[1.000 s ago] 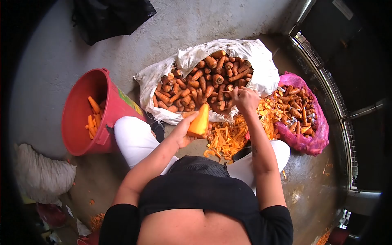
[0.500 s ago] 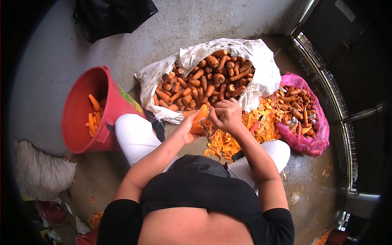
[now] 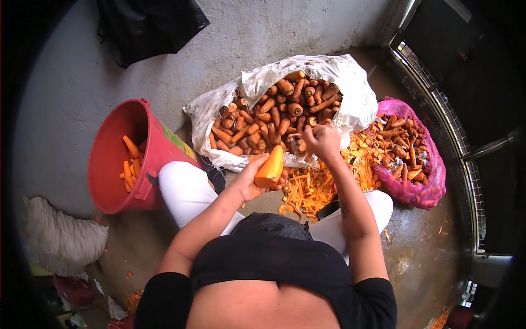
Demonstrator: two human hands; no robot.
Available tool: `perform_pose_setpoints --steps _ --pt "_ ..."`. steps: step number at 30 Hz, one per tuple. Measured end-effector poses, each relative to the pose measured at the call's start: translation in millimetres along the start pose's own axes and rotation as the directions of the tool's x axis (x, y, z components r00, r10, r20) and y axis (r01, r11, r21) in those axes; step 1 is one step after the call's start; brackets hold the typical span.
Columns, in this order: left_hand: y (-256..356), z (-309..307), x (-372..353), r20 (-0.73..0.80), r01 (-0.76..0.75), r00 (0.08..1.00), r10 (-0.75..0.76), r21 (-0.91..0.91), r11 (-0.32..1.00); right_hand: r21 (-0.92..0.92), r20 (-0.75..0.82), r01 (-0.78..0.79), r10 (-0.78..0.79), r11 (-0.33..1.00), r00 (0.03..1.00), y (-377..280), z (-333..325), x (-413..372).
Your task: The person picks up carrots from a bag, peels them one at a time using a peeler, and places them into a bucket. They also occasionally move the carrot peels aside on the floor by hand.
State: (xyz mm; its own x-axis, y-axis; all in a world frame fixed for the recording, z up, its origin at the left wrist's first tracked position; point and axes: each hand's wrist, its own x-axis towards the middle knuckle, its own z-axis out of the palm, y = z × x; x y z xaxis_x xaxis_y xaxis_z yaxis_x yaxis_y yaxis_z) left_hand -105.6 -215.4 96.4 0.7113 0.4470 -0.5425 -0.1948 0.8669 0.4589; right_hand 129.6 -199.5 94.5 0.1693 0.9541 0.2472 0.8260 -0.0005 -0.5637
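Note:
A thick, peeled carrot (image 3: 269,168) with a cut end lies in my left hand (image 3: 251,183), its fingers wrapped around it from below. Just above and to the right, my right hand (image 3: 323,143) is closed on a small peeler (image 3: 296,143), which is blurred; it is apart from the carrot. Behind both hands, a white sack (image 3: 359,90) lies with its mouth open, full of unpeeled carrots (image 3: 274,118). Orange peelings (image 3: 309,189) are heaped on the floor below my right hand.
On the left a red bucket (image 3: 109,192) leans with several peeled carrots (image 3: 130,164) inside. A pink bag (image 3: 430,189) of carrot pieces and scraps stands at the right. A pale sack (image 3: 63,236) lies lower left, and a black bag (image 3: 148,30) hangs at the wall.
My right hand has lifted away from the carrot, up and to the right, with the peeler. In my left hand the carrot has turned, showing more of its bare side.

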Motion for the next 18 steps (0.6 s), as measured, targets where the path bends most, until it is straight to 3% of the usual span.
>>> perform_pose_setpoints --steps 2,5,8,12,14,15,17,18 --pt "-0.7 -1.6 3.5 -0.043 0.028 0.999 -0.028 -0.017 0.999 0.159 0.066 0.11 -0.122 0.981 0.99 -14.7 -4.8 -8.7" --pt "-10.4 -5.4 10.5 -0.11 0.002 0.994 -0.006 -0.039 0.999 0.151 -0.048 0.426 -0.424 0.892 0.904 -42.2 -11.1 -25.8" --pt "-11.5 -0.7 10.5 -0.176 0.023 0.984 -0.019 0.021 1.0 0.139 -0.133 0.565 -0.55 0.813 0.824 -51.9 -8.3 -31.1" --pt "-9.3 9.5 5.5 -0.09 0.006 0.996 0.002 0.092 0.996 0.14 -0.136 0.589 -0.574 0.796 0.808 -49.6 -7.0 -29.2" --pt "-5.1 10.3 5.0 -0.147 0.009 0.989 0.008 0.114 0.993 0.14 -0.198 0.603 -0.574 0.786 0.794 -44.9 -0.2 -27.0" --pt "-2.9 10.6 4.2 -0.173 0.009 0.985 0.012 0.125 0.992 0.127 -0.207 0.557 -0.527 0.821 0.824 -38.8 5.3 -23.4" --pt "-1.5 10.6 -1.5 -0.05 0.025 0.999 -0.015 0.21 0.977 0.061 -0.21 0.466 -0.445 0.883 0.871 -6.8 14.9 -4.6" --pt "-2.9 10.6 -5.3 0.009 0.033 0.999 -0.037 0.253 0.967 -0.037 -0.031 0.287 -0.288 0.957 0.957 8.3 10.9 4.1"
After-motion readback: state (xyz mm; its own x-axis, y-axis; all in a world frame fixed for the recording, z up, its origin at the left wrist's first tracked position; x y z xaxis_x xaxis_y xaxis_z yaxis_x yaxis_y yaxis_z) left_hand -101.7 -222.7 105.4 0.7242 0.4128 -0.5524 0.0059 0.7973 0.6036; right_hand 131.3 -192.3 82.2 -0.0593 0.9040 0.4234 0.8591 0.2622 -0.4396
